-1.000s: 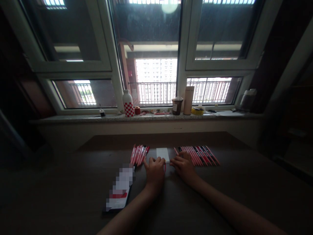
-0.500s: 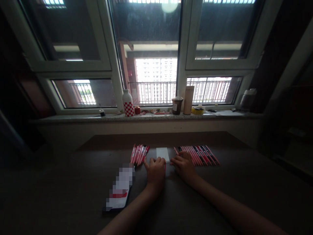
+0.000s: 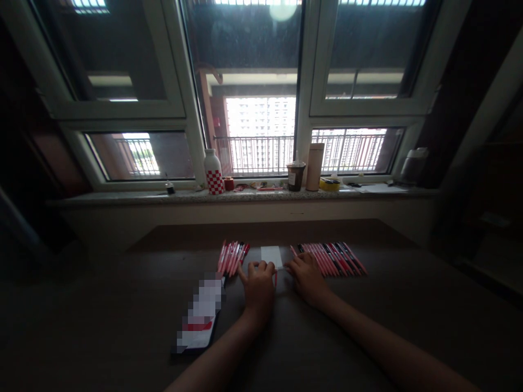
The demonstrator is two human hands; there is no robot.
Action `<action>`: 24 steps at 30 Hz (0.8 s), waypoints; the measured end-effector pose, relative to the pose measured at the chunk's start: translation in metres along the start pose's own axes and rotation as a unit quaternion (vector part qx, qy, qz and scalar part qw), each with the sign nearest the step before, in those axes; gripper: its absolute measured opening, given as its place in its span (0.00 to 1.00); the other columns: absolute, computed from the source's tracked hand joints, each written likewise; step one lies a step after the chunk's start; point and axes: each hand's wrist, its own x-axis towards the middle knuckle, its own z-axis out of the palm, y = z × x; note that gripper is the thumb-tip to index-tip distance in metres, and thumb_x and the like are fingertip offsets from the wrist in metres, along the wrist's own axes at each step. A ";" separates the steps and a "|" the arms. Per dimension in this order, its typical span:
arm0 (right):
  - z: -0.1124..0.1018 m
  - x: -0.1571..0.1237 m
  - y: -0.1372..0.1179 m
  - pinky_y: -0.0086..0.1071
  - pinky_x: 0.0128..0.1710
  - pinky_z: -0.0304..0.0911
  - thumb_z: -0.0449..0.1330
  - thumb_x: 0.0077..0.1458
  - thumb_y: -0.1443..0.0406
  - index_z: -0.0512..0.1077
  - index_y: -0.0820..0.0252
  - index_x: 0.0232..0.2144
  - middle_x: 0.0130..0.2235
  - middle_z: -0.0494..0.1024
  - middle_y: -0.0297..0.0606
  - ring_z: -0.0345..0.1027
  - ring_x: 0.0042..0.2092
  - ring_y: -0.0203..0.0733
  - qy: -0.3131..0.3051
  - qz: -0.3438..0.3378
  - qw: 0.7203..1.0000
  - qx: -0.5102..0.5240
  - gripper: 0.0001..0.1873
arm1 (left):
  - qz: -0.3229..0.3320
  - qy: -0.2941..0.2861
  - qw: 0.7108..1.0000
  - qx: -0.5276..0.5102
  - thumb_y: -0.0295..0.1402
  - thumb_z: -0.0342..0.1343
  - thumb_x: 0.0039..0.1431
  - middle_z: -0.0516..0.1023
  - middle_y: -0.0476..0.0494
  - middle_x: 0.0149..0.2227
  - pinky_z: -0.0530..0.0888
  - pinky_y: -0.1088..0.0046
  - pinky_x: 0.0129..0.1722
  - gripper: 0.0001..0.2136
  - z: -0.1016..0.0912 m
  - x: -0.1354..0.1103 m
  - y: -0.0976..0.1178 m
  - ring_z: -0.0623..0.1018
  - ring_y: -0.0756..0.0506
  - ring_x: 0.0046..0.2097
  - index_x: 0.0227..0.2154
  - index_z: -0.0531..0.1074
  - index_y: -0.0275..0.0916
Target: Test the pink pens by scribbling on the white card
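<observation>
My left hand (image 3: 259,288) rests at the lower edge of a small white card (image 3: 271,256), fingers bent and the little finger sticking out to the left. Just right of it a thin red stick-like piece (image 3: 275,279) shows, partly covered. My right hand (image 3: 309,279) is curled at the card's lower right corner, with a narrow pale strip between the two hands. What the fingertips hold is hidden. A bunch of pink and red pens (image 3: 232,258) lies left of the card. More pens, pink, red and black (image 3: 333,258), lie in a slanted row beyond my right hand.
A phone-shaped object with a blurred face (image 3: 200,316) lies on the dark table (image 3: 122,305), left of my left forearm. Along the windowsill (image 3: 188,197) stand a checkered bottle (image 3: 214,174), a drink cup (image 3: 296,176), a tall tan flask (image 3: 314,167) and a yellow tape roll (image 3: 329,184).
My left hand has shifted slightly left, so more of the thin red piece beside it shows. My right hand has barely moved. The pens and card lie as before.
</observation>
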 end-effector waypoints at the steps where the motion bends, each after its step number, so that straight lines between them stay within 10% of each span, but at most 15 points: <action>1: 0.000 0.000 0.000 0.44 0.52 0.48 0.52 0.60 0.67 0.72 0.57 0.38 0.38 0.75 0.40 0.59 0.47 0.49 -0.003 0.001 1.000 -0.001 0.08 | 0.004 0.002 1.000 0.001 0.33 0.45 0.62 0.76 0.49 0.38 0.48 0.42 0.57 0.09 0.000 0.000 0.000 0.68 0.41 0.47 0.36 0.72 0.45; 24: -0.001 0.000 0.006 0.46 0.54 0.40 0.60 0.57 0.63 0.75 0.49 0.39 0.34 0.79 0.32 0.62 0.44 0.45 0.031 0.010 0.998 0.050 0.07 | 0.032 -0.024 0.999 0.015 0.28 0.44 0.60 0.77 0.48 0.35 0.48 0.43 0.56 0.13 -0.007 0.002 -0.002 0.68 0.41 0.42 0.35 0.73 0.45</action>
